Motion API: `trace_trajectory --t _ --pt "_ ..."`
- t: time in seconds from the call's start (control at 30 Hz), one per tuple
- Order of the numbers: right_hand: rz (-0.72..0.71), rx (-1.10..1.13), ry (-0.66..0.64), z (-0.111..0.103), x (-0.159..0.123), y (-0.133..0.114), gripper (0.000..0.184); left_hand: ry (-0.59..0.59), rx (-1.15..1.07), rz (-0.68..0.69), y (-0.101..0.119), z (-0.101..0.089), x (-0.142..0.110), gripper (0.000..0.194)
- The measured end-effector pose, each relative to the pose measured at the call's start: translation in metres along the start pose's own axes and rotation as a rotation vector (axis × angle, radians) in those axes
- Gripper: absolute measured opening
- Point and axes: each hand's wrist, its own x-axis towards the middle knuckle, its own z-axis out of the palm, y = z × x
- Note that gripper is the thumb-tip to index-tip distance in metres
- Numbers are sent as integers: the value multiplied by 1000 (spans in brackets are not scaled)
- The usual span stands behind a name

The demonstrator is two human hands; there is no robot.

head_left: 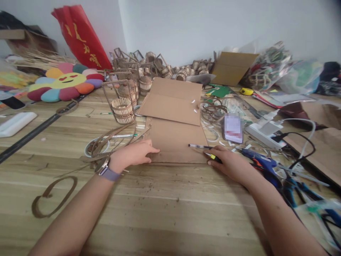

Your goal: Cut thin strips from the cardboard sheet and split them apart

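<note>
My left hand, with a watch on its wrist, rests at the left edge of a flat cardboard sheet. Its index finger is stretched onto the cardboard, apart from the thumb. At the sheet's right edge, my right hand is closed on a yellow-and-black utility knife. A dark-tipped pen lies across the cardboard by these fingers; whether they hold it too, I cannot tell. A second cardboard piece overlaps the sheet's far end, with small white scraps on it.
Small slatted wooden buckets stand behind and left. Brown strips lie over a white bowl. To the right are a phone, a power strip, a blue glue gun and pliers. A curled strip lies at near left.
</note>
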Motion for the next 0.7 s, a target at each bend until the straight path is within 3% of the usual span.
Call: trace_trajectory --t 0.27,0.47,0.7 --pt "-8 27 -22 -2 -1 0 38 9 3 -25 4 5 0 55" --pt "-28 64 -37 -3 -1 5 39 -54 -63 45 0 11 3 63" --pt "-27 111 -79 -7 0 6 42 -33 -29 107 -5 13 5 59"
